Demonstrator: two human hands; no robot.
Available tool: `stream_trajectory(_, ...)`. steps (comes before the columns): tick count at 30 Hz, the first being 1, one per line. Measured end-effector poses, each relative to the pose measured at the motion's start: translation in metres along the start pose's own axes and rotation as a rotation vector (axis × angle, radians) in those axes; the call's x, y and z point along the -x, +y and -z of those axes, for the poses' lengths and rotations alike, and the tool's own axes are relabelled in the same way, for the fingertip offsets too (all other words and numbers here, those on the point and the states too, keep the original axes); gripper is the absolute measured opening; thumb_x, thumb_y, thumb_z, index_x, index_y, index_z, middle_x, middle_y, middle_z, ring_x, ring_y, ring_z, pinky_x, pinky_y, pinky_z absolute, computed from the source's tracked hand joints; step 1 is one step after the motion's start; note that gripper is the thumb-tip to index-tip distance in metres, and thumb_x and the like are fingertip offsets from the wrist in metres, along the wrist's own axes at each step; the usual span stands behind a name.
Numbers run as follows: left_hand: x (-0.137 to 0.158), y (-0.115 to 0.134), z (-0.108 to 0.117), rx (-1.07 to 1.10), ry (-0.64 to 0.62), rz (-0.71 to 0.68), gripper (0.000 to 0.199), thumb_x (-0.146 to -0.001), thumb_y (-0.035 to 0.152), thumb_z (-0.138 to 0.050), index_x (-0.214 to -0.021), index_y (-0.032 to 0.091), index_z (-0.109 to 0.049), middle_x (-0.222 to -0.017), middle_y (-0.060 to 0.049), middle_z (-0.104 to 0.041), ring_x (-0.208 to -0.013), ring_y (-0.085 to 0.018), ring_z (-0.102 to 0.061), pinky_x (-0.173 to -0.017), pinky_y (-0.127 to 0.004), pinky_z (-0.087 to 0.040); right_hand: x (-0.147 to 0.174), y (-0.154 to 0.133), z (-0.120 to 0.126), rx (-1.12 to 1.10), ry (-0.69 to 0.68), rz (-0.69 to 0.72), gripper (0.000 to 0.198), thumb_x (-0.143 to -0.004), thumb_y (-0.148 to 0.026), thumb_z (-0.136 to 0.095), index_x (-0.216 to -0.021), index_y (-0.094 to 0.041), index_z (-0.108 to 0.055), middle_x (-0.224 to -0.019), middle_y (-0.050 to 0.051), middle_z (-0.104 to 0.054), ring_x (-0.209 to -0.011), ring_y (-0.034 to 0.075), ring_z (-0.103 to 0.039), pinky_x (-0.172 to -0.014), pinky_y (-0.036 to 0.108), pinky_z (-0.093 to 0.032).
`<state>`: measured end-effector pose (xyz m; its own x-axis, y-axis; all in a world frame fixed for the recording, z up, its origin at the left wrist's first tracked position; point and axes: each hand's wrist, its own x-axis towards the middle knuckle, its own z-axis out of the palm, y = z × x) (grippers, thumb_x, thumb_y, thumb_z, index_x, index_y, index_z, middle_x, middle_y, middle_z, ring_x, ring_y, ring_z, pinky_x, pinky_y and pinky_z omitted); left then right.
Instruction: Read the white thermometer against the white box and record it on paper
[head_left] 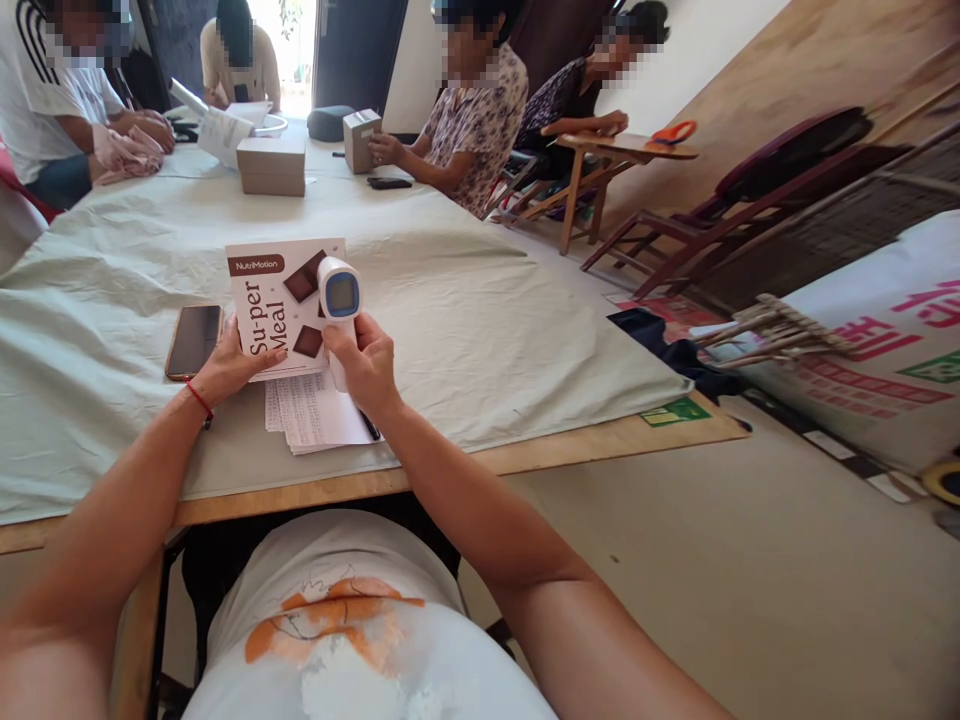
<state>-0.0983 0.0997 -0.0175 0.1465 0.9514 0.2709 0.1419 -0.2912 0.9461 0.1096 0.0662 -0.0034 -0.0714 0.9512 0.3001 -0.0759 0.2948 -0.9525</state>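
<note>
Two hands are occupied left of centre-frame: the left hand (229, 358) clasps the brown-and-white box (279, 312), the right hand (369, 366) closes round the white thermometer (342, 294) — should the left grip slacken, the box could slip onto the papers (319, 418) lower down.

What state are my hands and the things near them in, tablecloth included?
White thermometer: held roughly upright, display unreadable
NutriMotion package: held, printed face toward you
Phone: lying face up, screen dark
Printed sheets: loosely stacked, edges uneven
Pen: lying at the sheets' edge, partly hidden
Tablecloth: spread out, wrinkled
Left hand: gripping the package
Right hand: closed around the thermometer
</note>
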Motion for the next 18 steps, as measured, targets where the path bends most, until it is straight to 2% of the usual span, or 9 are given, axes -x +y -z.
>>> stream_trajectory(4,0.000,0.000,0.000,0.014,-0.002,0.014,0.073,-0.061,0.049,-0.097,-0.117,0.018,-0.063,-0.114,-0.012,-0.074,-0.109,-0.033,-0.072,-0.100,-0.053,-0.061,0.004,-0.001,0.004,-0.017,0.124,0.112,0.041,-0.083,-0.062,-0.069,-0.097,-0.024,-0.062,-0.084,0.002,-0.064,-0.084,0.020,-0.062,-0.075,0.035,-0.054)
stream_trajectory(13,0.003,0.013,0.000,0.052,-0.059,0.026,0.070,-0.062,0.043,-0.099,-0.116,0.018,-0.062,-0.114,-0.011,-0.075,-0.110,-0.033,-0.073,-0.102,-0.053,-0.060,0.002,0.008,0.004,-0.068,0.119,0.193,0.042,-0.083,-0.062,-0.072,-0.101,-0.025,-0.067,-0.088,0.002,-0.069,-0.089,0.021,-0.065,-0.079,0.037,-0.055)
stream_trajectory(15,0.002,0.011,0.001,0.052,-0.050,0.031,0.070,-0.061,0.041,-0.100,-0.115,0.018,-0.062,-0.112,-0.010,-0.074,-0.111,-0.033,-0.073,-0.102,-0.052,-0.060,0.003,0.006,0.011,-0.040,0.106,0.201,0.041,-0.083,-0.061,-0.072,-0.101,-0.024,-0.067,-0.091,0.003,-0.070,-0.090,0.021,-0.065,-0.079,0.037,-0.056)
stream_trajectory(18,0.002,0.008,0.003,0.011,0.013,0.059,0.074,-0.056,0.038,-0.101,-0.114,0.019,-0.059,-0.111,-0.009,-0.073,-0.114,-0.032,-0.071,-0.103,-0.051,-0.059,0.003,0.001,0.039,0.084,0.061,0.206,0.040,-0.082,-0.056,-0.074,-0.103,-0.023,-0.069,-0.093,0.003,-0.072,-0.088,0.021,-0.066,-0.079,0.037,-0.055)
